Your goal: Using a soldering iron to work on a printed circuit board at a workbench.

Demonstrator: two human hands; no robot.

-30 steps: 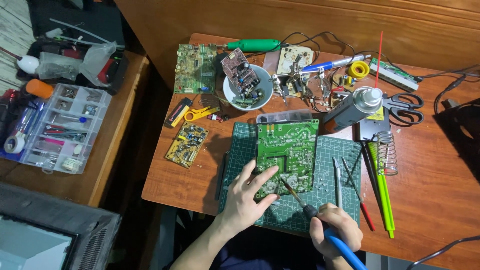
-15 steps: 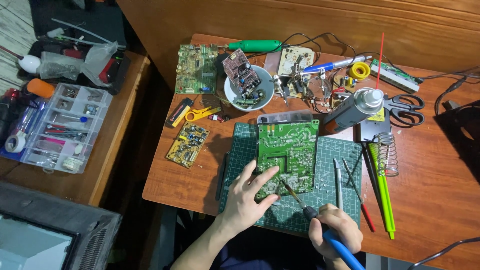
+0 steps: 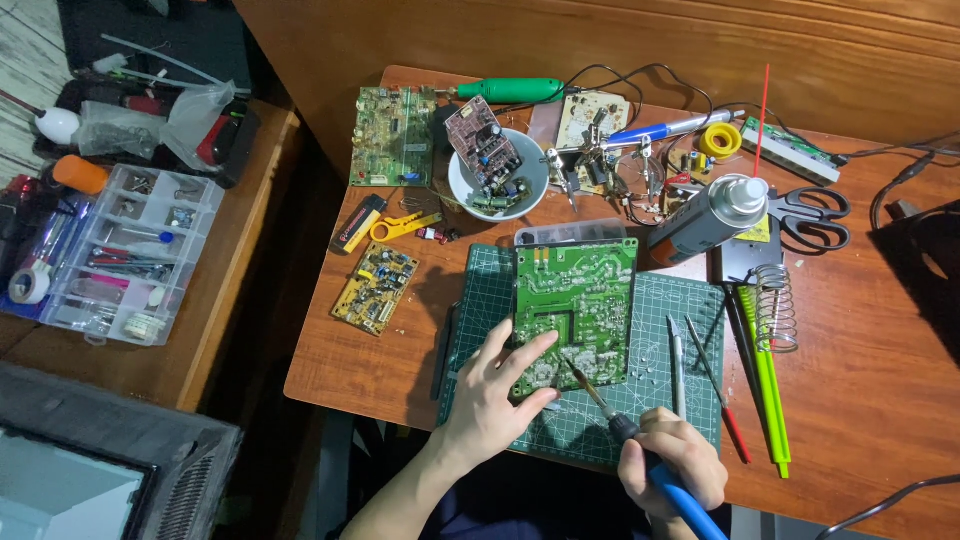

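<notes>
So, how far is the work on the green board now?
Done: the green circuit board lies solder side up on the cutting mat. In hand: left hand steadies it, right hand holds the soldering iron at its lower edge. How many joints remain cannot be told.

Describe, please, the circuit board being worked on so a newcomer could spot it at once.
On the wooden table lies a green cutting mat. The board lies flat on it, under the left hand. It is the largest, bright green one, solder side up, unlike the small yellow board off the mat.
</notes>
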